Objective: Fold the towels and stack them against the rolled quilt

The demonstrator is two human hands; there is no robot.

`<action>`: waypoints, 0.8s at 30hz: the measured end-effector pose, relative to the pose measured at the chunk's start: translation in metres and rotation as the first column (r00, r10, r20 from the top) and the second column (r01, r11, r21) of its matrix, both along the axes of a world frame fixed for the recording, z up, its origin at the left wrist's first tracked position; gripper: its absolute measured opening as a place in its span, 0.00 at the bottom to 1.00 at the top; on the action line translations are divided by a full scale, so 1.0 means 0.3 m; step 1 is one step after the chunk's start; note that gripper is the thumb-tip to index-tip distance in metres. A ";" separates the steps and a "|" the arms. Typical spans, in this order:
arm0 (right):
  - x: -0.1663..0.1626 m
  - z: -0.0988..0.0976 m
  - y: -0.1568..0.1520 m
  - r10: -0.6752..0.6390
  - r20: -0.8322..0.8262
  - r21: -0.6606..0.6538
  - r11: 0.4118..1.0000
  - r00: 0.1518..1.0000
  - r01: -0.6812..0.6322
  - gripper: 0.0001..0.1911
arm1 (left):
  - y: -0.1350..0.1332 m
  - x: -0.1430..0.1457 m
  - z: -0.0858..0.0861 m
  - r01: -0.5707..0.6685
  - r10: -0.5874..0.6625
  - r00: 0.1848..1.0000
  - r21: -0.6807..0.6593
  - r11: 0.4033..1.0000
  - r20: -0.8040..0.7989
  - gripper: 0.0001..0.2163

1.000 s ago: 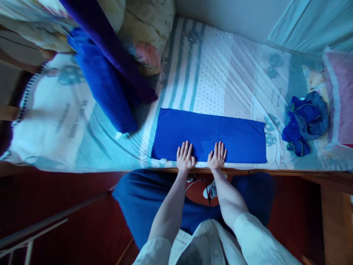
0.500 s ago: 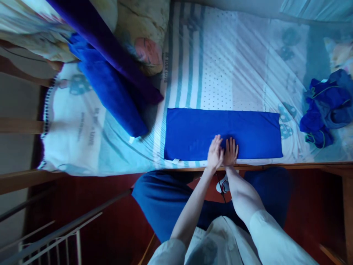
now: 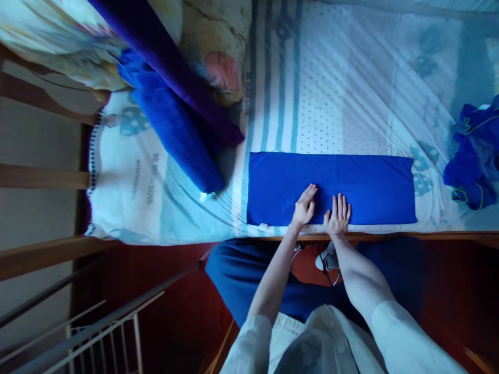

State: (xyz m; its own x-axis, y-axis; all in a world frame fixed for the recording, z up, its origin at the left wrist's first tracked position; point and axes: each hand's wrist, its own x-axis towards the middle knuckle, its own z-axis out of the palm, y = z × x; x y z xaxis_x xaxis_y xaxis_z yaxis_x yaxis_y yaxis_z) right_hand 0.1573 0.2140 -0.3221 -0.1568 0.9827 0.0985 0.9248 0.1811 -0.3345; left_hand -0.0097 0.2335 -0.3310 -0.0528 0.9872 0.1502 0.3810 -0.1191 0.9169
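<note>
A blue cloth, folded into a long flat rectangle, lies along the front edge of the bed. Resting on it left of its middle is my left hand, its fingers stretched out and held close together. My right hand lies flat near the cloth's front edge, fingers stretched and thumb apart. A gap of blue fabric shows between the two hands. Neither hand grips anything. A small white tag sticks out at the cloth's near left corner.
Two rolled fabrics, one purple and one blue, lean at the left by a patterned pillow. Crumpled blue clothing lies at the right on the patterned bedsheet. A metal rack stands at lower left.
My hands have moved apart; earlier they were side by side and touching. The left hand is now turned more on its side. The whole view has shifted, so the scene sits farther right.
</note>
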 end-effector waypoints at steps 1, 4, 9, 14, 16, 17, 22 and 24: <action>-0.001 0.005 0.001 0.003 0.002 0.000 1.000 1.000 -0.003 0.32 | -0.005 -0.054 0.004 -0.036 0.036 0.999 -0.004 0.999 -0.024 0.23; -0.001 0.010 0.003 0.005 0.007 -0.006 1.000 1.000 -0.005 0.33 | -0.033 -0.217 0.016 -0.145 0.142 0.984 -0.019 0.989 -0.110 0.23; 0.001 0.011 0.003 0.012 0.007 -0.015 1.000 1.000 -0.012 0.34 | -0.107 -0.435 0.035 -0.362 0.342 0.909 -0.046 0.931 -0.238 0.24; -0.002 0.016 0.003 0.008 -0.005 -0.016 1.000 1.000 -0.008 0.33 | -0.162 -0.552 0.047 -0.532 0.486 0.816 -0.077 0.843 -0.315 0.23; -0.003 0.016 0.002 0.004 -0.010 -0.015 1.000 1.000 -0.004 0.33 | -0.168 -0.569 0.056 -0.570 0.511 0.785 -0.085 0.817 -0.350 0.23; -0.003 0.015 0.001 0.002 -0.011 -0.014 1.000 1.000 -0.002 0.33 | -0.166 -0.568 0.063 -0.581 0.516 0.772 -0.083 0.809 -0.372 0.23; -0.004 0.010 -0.002 -0.011 -0.020 -0.020 1.000 1.000 0.011 0.33 | -0.100 -0.418 0.107 -0.545 0.499 0.762 0.009 0.839 -0.413 0.25; -0.002 0.001 -0.003 -0.014 -0.025 -0.019 1.000 1.000 0.014 0.33 | -0.051 -0.267 0.118 -0.384 0.363 0.857 0.018 0.923 -0.366 0.27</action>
State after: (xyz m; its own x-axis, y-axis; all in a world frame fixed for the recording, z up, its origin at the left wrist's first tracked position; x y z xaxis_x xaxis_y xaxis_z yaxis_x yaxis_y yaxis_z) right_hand 0.1568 0.2130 -0.3219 -0.1405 0.9865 0.0841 0.9184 0.1616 -0.3613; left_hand -0.0898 0.2182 -0.2955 -0.3721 0.9112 0.1768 0.6880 0.1429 0.7115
